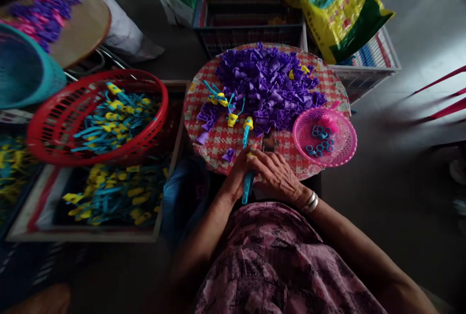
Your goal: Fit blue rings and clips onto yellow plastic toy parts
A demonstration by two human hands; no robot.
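Both hands meet at the near edge of a round table [214, 154] with a red checked cover. My left hand [238, 171] is closed around a blue and yellow plastic piece [247, 188], whose blue end points down toward my lap. The fingers of my right hand [278, 175] press on the same piece from the right. Just beyond my fingers lies another blue piece with a yellow top [247, 132]. More blue and yellow pieces [232, 119] rest to its left. A large heap of purple parts [265, 81] covers the middle and back of the table.
A pink basket [349, 141] with small blue rings sits at the table's right. Left are a red basket [162, 105] of blue-yellow pieces, a crate [91, 236] and a turquoise basket [54, 78]. Behind stand a dark crate [247, 27] and a yellow-green bag [338, 18].
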